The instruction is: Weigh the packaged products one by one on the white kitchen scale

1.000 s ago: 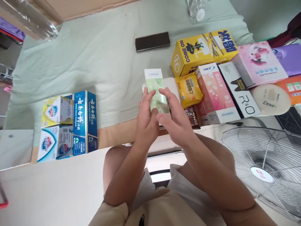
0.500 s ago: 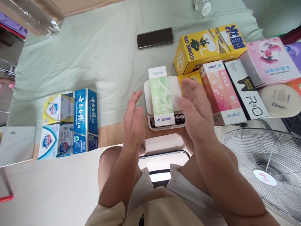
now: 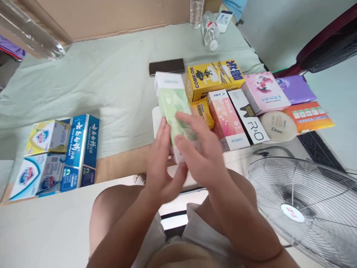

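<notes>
A long green and white box [image 3: 171,102] is lifted above the white kitchen scale [image 3: 156,119], tilted away from me. My left hand [image 3: 160,163] grips its near end from the left and my right hand [image 3: 202,154] grips it from the right. Most of the scale is hidden behind the box and my hands. A small yellow packet [image 3: 203,111] lies just right of the scale.
Right of the scale lie a yellow "COME ON" box [image 3: 213,78], a pink box [image 3: 227,119], a white "R&O" box [image 3: 248,115], a Dove puff [image 3: 277,126]. Soap and toothpaste boxes [image 3: 60,152] sit left. A phone [image 3: 166,67], bottles [image 3: 209,31] lie behind; a fan [image 3: 302,203] stands right.
Half a second ago the green box lay on the scale with both hands apart and off it. Now both hands have closed on it and lifted it. The view has shifted.
</notes>
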The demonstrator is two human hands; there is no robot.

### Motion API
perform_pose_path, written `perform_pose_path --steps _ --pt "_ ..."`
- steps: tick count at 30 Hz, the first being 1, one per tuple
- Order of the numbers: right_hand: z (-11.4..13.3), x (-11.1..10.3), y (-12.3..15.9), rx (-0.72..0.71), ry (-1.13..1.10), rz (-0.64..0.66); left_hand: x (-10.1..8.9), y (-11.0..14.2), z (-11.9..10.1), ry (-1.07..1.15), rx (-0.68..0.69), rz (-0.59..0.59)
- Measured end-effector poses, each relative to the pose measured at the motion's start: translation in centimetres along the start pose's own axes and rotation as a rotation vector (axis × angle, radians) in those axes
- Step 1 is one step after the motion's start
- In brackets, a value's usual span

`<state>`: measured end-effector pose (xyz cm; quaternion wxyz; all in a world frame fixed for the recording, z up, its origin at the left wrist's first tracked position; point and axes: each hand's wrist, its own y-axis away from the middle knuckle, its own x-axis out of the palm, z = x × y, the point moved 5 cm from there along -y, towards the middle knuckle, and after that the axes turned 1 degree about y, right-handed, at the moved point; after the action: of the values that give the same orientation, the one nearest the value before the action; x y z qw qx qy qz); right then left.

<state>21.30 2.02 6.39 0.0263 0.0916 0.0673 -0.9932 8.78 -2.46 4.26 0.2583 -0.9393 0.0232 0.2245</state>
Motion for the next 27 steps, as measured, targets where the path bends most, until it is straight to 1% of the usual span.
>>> perform_pose_path --steps 2,3,4,6,8,9,10,12,16,21,23,24,25,26,27 --pt "1.7 -3.3 1.2 -0.101 0.072 -0.06 2.0 -0.3 -2.3 0.015 0.083 0.041" --pt "2.2 -5.0 1.6 -0.115 0.127 -0.09 3.3 -0.5 -3.2 0.026 0.129 0.061" --pt "2.4 -6.6 2.0 -0.096 0.203 -0.127 4.8 -0.7 -3.8 0.039 0.161 0.076" --pt "2.4 -9.4 2.2 -0.016 0.394 -0.186 7.8 -1.2 -4.4 0.069 0.169 0.107" --pt "1.8 -11.4 2.0 0.068 0.522 -0.265 10.6 -1.6 -4.1 0.09 0.133 0.114" --pt "1.5 -12.0 1.8 0.088 0.537 -0.304 11.6 -1.7 -3.9 0.087 0.12 0.106" --pt "1.1 -12.4 1.5 0.097 0.527 -0.337 12.3 -1.8 -3.6 0.073 0.111 0.093" --pt "0.2 -12.7 0.8 0.105 0.496 -0.369 13.2 -1.9 -3.0 0.032 0.095 0.079" --pt "-1.7 -12.5 -0.6 0.164 0.489 -0.376 13.7 -1.8 -1.6 -0.049 0.044 0.086" --pt "-2.1 -12.5 -1.6 0.072 0.422 -0.464 14.1 -1.8 -0.7 -0.172 0.064 -0.048" --pt "-2.2 -12.9 -1.7 0.033 0.398 -0.519 14.5 -2.0 -0.2 -0.182 0.058 -0.067" --pt "-2.3 -13.1 -1.7 0.007 0.385 -0.522 14.6 -2.2 0.0 -0.18 0.052 -0.071" --pt "-2.4 -13.0 -1.8 -0.026 0.376 -0.485 14.7 -2.3 0.3 -0.177 0.047 -0.078" --pt "-2.4 -12.7 -1.9 -0.067 0.372 -0.408 14.8 -2.4 0.5 -0.172 0.04 -0.083" --pt "-2.4 -12.1 -1.9 -0.108 0.371 -0.304 14.9 -2.5 0.6 -0.165 0.033 -0.085"
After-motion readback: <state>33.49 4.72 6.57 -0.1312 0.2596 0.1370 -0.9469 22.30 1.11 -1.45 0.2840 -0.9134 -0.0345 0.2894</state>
